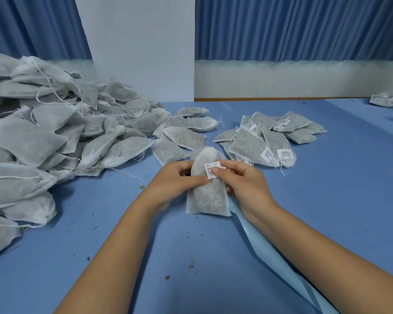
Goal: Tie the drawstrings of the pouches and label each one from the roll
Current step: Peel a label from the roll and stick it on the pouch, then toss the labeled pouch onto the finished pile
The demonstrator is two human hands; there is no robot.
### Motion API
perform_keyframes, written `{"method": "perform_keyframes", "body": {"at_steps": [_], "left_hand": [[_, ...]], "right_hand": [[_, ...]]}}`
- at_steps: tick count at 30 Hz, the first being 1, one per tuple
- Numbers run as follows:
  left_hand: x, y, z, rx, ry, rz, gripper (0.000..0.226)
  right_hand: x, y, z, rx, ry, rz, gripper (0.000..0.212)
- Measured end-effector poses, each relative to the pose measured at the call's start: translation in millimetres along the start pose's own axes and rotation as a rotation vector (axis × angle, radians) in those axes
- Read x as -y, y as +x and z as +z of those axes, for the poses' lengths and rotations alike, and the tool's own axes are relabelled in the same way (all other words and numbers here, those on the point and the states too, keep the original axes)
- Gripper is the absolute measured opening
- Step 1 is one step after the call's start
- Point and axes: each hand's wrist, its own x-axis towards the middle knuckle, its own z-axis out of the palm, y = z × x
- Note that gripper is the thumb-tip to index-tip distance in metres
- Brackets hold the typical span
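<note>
Just above the middle of the frame, a white non-woven drawstring pouch [205,197] filled with greenish dried material stood tilted off the blue worktop [123,257], its gathered neck pointing up-frame and a thin white drawstring [213,157] trailing down its front. The left hand [179,177] grasped the pouch from the left side, fingers curled behind it and the thumb laid across the front up to the lower edge of a small white barcode label [212,169]. The right hand [243,180] grasped it from the right side in the same way – fingers wrapped behind, thumb pressing on the label. The label lay on the upper front of the pouch, with one corner bent sideways near the top.

A long pale-blue glossy backing strip [270,252] ran from under the right hand down to the lower right of the frame, passing beneath the right forearm.

A large heap of unlabelled white pouches [43,132] with loose strings filled the left side of the frame. Right of centre, just beyond the hands, lay a smaller pile of labelled pouches [270,137] – several barcode stickers faced up. A few more pouches [388,99] sat at the far right edge. Bits of green debris dotted the worktop.
</note>
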Motion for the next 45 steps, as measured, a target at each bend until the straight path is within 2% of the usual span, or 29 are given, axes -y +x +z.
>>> {"method": "perform_keyframes", "body": {"at_steps": [6, 10, 13, 15, 18, 21, 24, 26, 28, 32, 35, 38, 40, 45], "left_hand": [[-4, -3, 0, 0.075, 0.005, -0.006, 0.036], [-4, -1, 3, -0.036, 0.031, -0.037, 0.018], [-4, -1, 4, -0.090, 0.008, -0.071, 0.021], [-6, -1, 4, -0.101, 0.007, -0.073, 0.022], [-8, -2, 3, -0.098, 0.006, -0.071, 0.022], [-8, -3, 3, -0.067, -0.002, -0.083, 0.018], [-8, -3, 2, -0.031, -0.052, -0.104, 0.019], [-10, -3, 2, -0.003, -0.112, -0.118, 0.018], [-13, -5, 2, -0.004, -0.130, -0.143, 0.015], [-14, -6, 0, -0.075, 0.039, -0.209, 0.025], [-13, -6, -2, -0.162, 0.166, -0.160, 0.025], [-12, -5, 0, -0.194, 0.196, -0.108, 0.025], [-11, -4, 1, -0.205, 0.191, -0.086, 0.023], [-7, 1, -9, -0.445, 0.158, -0.050, 0.022]], "right_hand": [[-1, 0, 0, -0.009, -0.054, -0.087, 0.018], [-2, -1, -1, 0.013, -0.119, -0.153, 0.022], [-1, 0, -1, 0.016, -0.153, -0.178, 0.038], [3, 2, -3, 0.004, -0.187, -0.147, 0.041], [9, 3, -7, 0.064, -0.231, -0.075, 0.018], [13, 5, -10, 0.118, -0.254, 0.000, 0.012], [15, 10, -11, 0.203, -0.082, 0.166, 0.010], [15, 11, -10, 0.267, 0.068, 0.273, 0.023], [17, 12, -11, 0.288, 0.122, 0.301, 0.032], [18, 13, -13, 0.239, 0.068, 0.209, 0.028], [19, 11, -12, 0.187, -0.044, 0.149, 0.019], [22, 8, -11, 0.190, -0.236, 0.091, 0.022], [22, 6, -10, 0.167, -0.337, 0.025, 0.012], [26, 12, -12, 0.004, -0.264, -0.256, 0.027]]}}
